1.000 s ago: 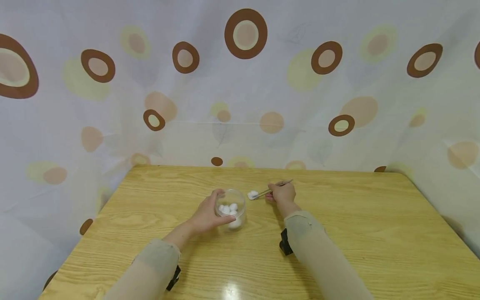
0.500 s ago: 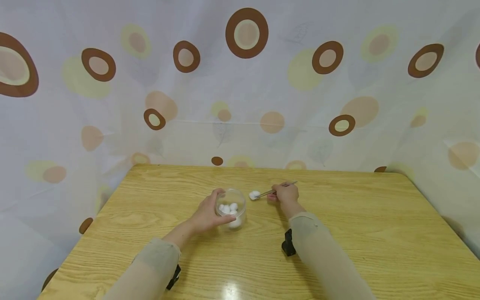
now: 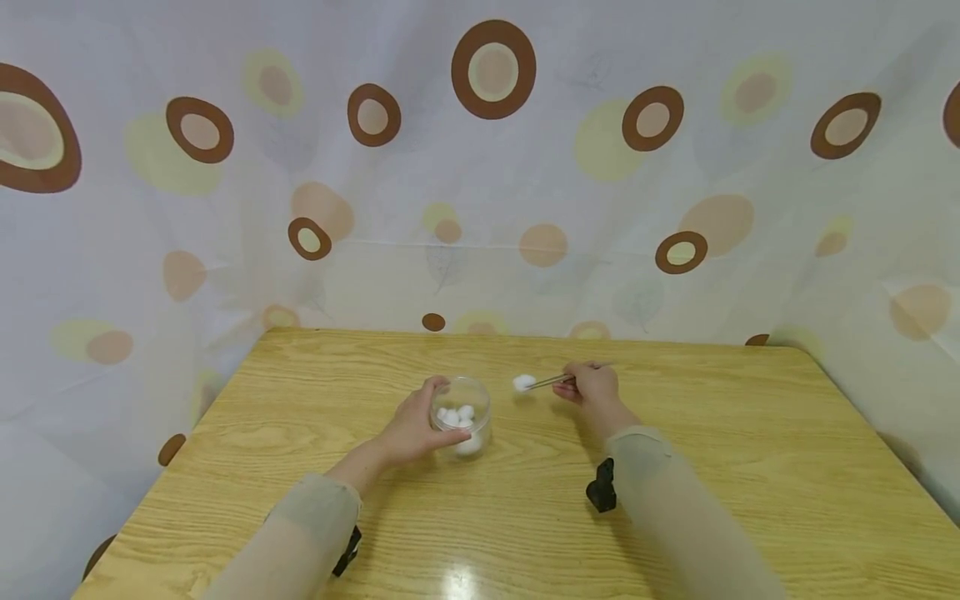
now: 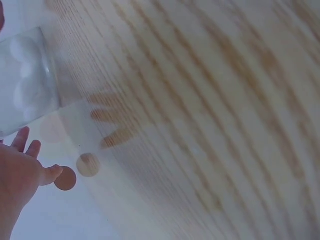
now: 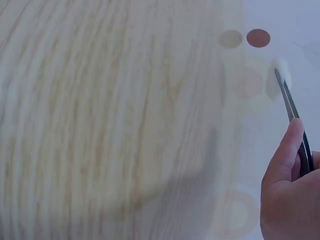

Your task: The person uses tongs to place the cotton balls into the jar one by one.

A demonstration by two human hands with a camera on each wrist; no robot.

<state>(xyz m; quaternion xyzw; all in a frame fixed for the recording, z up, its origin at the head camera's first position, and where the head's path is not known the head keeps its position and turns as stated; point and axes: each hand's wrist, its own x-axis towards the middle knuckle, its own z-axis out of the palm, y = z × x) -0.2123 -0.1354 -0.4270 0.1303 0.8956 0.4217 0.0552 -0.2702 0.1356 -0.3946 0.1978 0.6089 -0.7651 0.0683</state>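
Observation:
My left hand (image 3: 412, 427) grips a clear jar (image 3: 483, 429) on the table, thumb across its near side and fingers along its left. Several white cotton balls (image 3: 455, 417) lie inside, and they also show through the jar wall in the left wrist view. Farther right, the right hand (image 3: 592, 387) pinches slim metal tweezers (image 3: 551, 381) that point left. At their tips is one cotton ball (image 3: 524, 383), seemingly just over the table. In the right wrist view the thumb presses along the tweezers (image 5: 292, 102); the other fingers are mostly hidden.
A wood-grain table (image 3: 712, 433) spreads out under both arms. Behind it and at the sides hangs a pale curtain (image 3: 420, 183) with brown, yellow and peach circles. A black wrist camera (image 3: 602, 486) sits under the right sleeve.
The right hand has moved rightward, carrying the tweezers and the cotton ball away from the jar. The left hand and the jar have stayed in place.

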